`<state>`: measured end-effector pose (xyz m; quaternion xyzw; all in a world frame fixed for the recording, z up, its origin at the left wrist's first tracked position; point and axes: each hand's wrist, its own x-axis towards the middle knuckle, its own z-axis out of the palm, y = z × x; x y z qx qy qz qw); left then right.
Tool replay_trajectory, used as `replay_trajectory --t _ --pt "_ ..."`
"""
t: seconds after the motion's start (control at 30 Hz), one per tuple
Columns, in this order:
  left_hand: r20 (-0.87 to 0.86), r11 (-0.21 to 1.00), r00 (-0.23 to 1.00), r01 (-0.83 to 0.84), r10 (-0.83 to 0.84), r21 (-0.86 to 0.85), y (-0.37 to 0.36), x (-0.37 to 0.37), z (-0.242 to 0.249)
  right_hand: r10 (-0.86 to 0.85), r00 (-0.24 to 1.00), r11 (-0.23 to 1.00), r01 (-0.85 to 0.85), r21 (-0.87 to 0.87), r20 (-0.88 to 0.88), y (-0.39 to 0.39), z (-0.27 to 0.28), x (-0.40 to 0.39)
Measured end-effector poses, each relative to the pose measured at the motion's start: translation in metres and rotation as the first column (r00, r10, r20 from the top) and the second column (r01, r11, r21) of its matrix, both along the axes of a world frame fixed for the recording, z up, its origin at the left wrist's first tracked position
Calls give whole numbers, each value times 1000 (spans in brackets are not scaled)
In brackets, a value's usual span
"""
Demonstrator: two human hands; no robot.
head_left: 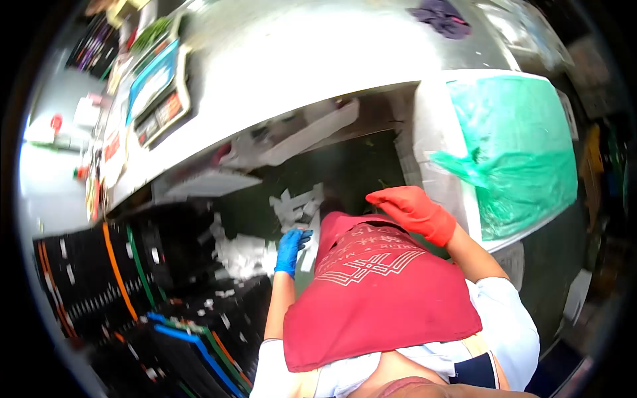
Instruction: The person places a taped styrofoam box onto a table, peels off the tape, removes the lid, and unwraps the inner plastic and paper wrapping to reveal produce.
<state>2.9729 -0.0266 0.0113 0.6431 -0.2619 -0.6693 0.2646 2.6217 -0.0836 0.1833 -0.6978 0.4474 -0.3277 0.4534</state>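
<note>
My left hand (pixel 290 253), in a blue glove, hangs beside the left edge of the red apron (pixel 391 305). Its fingers stretch loosely forward, and I see nothing held in them. My right hand (pixel 417 211) wears an orange-red glove and reaches over the apron's upper right part. Its fingers lie extended and close together, with no object visible in them. Just right of that hand stands a white box (pixel 443 132) with a green plastic bag (pixel 521 146) across its top. Crumpled white scraps (pixel 245 255) lie on the floor near my left hand.
A white worktable (pixel 285 60) curves across in front, with a dark cloth (pixel 443 18) and a blue-framed tray (pixel 154 76) on it. Black crates (pixel 86 278) with coloured edges are stacked at left. A long white tray (pixel 312 136) sits under the table.
</note>
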Motion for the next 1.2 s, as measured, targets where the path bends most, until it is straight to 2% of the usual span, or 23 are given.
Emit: replay_trajectory --t 0.1,0.17,0.2,0.23,0.27,0.3,0.4,0.43,0.5,0.6,0.67,0.73,0.77,0.83,0.87,0.9,0.97,1.0,1.03,1.1,1.13,1.17,1.2 --pt "28 993 995 98 -97 -72 -51 -8 12 -434 900 899 435 -58 33 8 41 -38" --pt "-1 982 988 151 -152 -110 -83 -13 7 -753 655 626 681 -381 -66 9 32 -85" --pt "-17 976 983 177 -181 -127 -97 -15 6 -839 542 509 748 -426 -50 9 36 -105" --pt "-30 968 977 203 -210 -150 -112 -18 10 -874 467 466 732 -497 -131 12 38 -121" --pt "-46 957 969 232 -243 -176 -127 -22 15 -895 394 445 803 -396 -208 18 35 -131" --pt "-62 943 957 266 -283 -200 -141 -27 23 -897 280 425 755 -499 -341 23 27 -139" --pt "-97 890 907 373 -409 -263 -188 -34 25 -779 -31 428 703 -568 -626 38 3 -147" --pt "-108 877 896 386 -430 -286 -203 -34 22 -705 -38 474 718 -509 -708 46 -2 -153" --pt "-97 818 849 461 -520 -345 -235 -39 25 -669 -102 283 881 -379 -736 86 -28 -185" --pt "-12 710 766 590 -643 -385 -271 -67 61 -786 -338 -152 917 -368 -517 173 -11 -218" --pt "31 639 708 655 -706 -404 -299 -88 64 -817 -572 -520 786 -334 -75 249 6 -224" --pt "-5 595 666 663 -746 -454 -322 -123 73 -676 -735 -737 675 -37 53 284 22 -196" --pt "-63 608 671 623 -739 -493 -331 -145 75 -664 -740 -724 672 155 107 310 4 -196" --pt "34 477 583 695 -812 -539 -322 -208 143 -631 -742 -573 642 509 226 355 -52 -226" --pt "88 405 540 720 -837 -564 -319 -237 170 -690 -686 -724 641 256 -232 360 -44 -239" --pt "238 311 531 743 -813 -593 -334 -263 163 -506 -569 -731 682 -28 -648 362 -23 -247" --pt "232 207 450 731 -862 -651 -322 -324 204 -404 -687 -661 676 -326 -603 367 -21 -279" --pt "242 151 408 724 -881 -673 -318 -354 215 -558 -812 -741 580 -339 -169 372 -30 -302" --pt "301 52 327 749 -896 -661 -310 -384 230 -567 -768 -819 488 -303 299 360 -13 -309" --pt "278 -56 191 724 -942 -687 -293 -441 229 -730 -646 -681 657 -323 225 288 25 -317" --pt "249 -94 126 696 -960 -712 -282 -468 220 -840 -466 -543 742 -394 279 267 6 -355" --pt "284 -172 57 676 -957 -716 -266 -491 220 -850 -440 -502 843 -193 289 233 7 -370" --pt "385 -305 -12 632 -923 -712 -253 -512 215 -899 -420 -439 856 -272 126 197 25 -374"
